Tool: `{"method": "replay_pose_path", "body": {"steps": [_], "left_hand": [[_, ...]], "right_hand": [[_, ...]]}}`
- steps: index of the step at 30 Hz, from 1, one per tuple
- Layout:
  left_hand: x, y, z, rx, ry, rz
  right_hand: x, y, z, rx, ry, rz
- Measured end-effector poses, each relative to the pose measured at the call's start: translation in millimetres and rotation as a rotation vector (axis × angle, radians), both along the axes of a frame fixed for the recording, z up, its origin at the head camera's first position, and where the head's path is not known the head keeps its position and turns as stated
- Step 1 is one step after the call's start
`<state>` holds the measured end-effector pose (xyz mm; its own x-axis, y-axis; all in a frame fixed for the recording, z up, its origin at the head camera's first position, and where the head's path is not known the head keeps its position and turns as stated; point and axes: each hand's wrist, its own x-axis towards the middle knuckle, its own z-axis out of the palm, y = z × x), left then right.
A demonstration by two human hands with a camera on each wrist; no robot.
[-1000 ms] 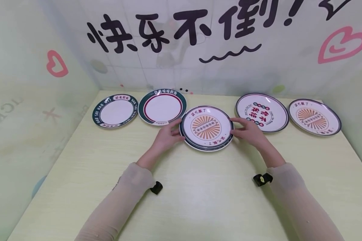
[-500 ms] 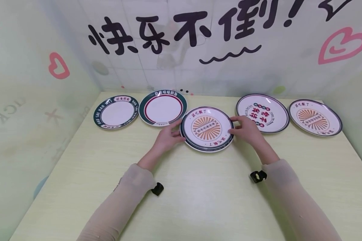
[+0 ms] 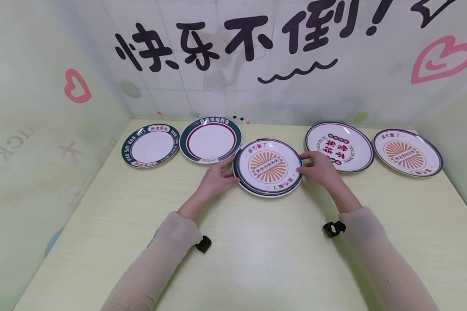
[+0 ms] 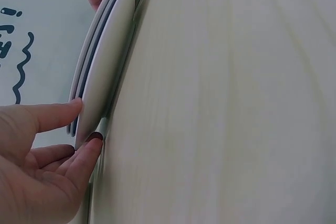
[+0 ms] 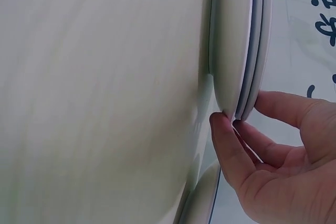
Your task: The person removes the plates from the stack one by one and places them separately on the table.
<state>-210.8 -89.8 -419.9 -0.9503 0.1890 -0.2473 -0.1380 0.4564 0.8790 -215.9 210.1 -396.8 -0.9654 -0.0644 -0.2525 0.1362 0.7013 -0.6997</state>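
A stack of several round plates (image 3: 267, 167) sits between the two hands in the head view; its top plate has an orange sunburst print. The left hand (image 3: 217, 178) holds the stack's left edge, thumb on the rim and fingers beneath, as the left wrist view shows with the plates (image 4: 107, 61) seen edge-on. On the opposite edge, the right hand (image 3: 320, 169) pinches the rim. In the right wrist view, thumb and fingers of that hand (image 5: 283, 150) bracket the edges of the plates (image 5: 236, 45).
Two green-rimmed plates (image 3: 150, 145) (image 3: 211, 140) lie at the back left of the table (image 3: 241, 259). At the back right are a plate with red lettering (image 3: 339, 147) and another sunburst plate (image 3: 407, 153). A printed wall (image 3: 233, 95) stands behind them.
The top plate's print has turned slightly clockwise. The right forearm has shifted a little inward since the earliest frame. Both hands remain at the stack's edges.
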Motion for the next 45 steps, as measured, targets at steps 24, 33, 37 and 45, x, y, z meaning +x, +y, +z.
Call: {"method": "replay_pose_path", "body": {"steps": [24,33,37,45], "left_hand": [[1.1,3.5,-0.6,0.019,0.009,-0.012],[0.0,2.3,-0.9,-0.004,0.019,-0.019],[-1.1,0.3,-3.0,-0.025,0.03,-0.025],[-1.3,-1.1,-3.8,-0.016,0.026,-0.026]], "right_hand": [[1.9,3.0,-3.1,-0.134,-0.005,-0.09],[6.1,10.6,-2.0,-0.363,-0.037,-0.131],[8.1,12.0,1.3,-0.398,-0.049,-0.146],[11.6,18.0,2.8,-0.438,-0.051,-0.182]]}}
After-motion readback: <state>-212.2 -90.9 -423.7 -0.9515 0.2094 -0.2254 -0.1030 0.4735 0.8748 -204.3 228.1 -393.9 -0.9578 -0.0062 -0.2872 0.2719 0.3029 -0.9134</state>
